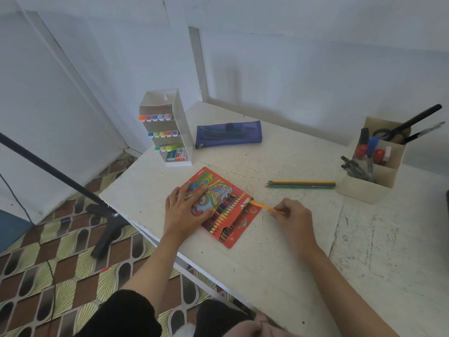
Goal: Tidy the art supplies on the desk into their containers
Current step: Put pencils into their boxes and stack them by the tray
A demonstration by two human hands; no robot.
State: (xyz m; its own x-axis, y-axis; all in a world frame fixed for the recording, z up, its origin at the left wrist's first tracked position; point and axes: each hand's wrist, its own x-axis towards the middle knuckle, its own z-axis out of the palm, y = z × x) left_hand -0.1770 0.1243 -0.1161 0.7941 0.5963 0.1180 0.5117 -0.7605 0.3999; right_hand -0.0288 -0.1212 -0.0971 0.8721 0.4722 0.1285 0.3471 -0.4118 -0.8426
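In the head view, the left hand [187,210] is lying flat, fingers straight and spread, on the flap of the red pencil box [228,203] at the frame's centre, probably pinning it so that it is not sliding on the desk [267,259]. The right hand [294,215], just right of the box, is pinching the orange pencil [263,206], whose far end is reaching the box's open edge, likely feeding it into a slot. Three loose pencils [301,184] are lying higher in the frame than the right hand, apart from it, beside the pen holder [364,190] at the right.
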